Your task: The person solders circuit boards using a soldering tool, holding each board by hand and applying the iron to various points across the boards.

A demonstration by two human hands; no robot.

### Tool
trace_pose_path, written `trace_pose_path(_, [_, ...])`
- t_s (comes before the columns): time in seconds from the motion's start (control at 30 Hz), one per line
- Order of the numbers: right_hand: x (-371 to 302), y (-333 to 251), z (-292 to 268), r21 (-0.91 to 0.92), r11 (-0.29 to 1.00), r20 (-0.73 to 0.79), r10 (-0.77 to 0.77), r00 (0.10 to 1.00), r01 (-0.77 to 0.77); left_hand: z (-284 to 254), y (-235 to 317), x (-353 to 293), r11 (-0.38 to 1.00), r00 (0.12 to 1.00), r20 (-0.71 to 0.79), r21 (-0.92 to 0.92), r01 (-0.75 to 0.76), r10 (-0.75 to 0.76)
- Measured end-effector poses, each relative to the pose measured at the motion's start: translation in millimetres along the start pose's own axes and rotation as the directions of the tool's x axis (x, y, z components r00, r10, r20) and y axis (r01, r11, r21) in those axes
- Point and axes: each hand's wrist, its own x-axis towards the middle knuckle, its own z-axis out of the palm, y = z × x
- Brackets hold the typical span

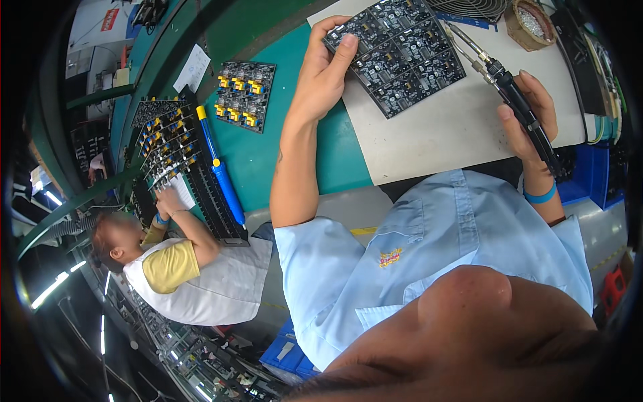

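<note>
My left hand grips the left edge of a black circuit board panel, thumb on top and fingers behind. The panel is divided into several small boards covered with tiny parts, and it tilts over a pale work sheet. In my right hand is a soldering iron with a black handle and a metal tube along its shaft. Its tip reaches the panel's upper right edge; whether it touches, I cannot tell.
A panel with yellow parts lies left on the green mat, near a blue-and-yellow solder sucker. Boards stand in a black rack; a co-worker reaches to it. A tub and fan grille sit at the far right, blue bins nearer.
</note>
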Motion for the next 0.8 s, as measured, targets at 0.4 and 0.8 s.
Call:
trace_pose_path(0.4, [-4, 1, -1, -0.006, 1.0, 0.005, -0.009, 1.0, 0.009, 1, 1, 1, 1.0, 0.999, -0.032, -0.006, 0.029, -0.029])
trace_pose_path(0.8, [-2, 2, -1, -0.015, 0.999, 0.009, -0.039, 0.999, 0.039, -6, -2, 3, 0.998, 0.999, -0.002, 0.042, 0.037, -0.037])
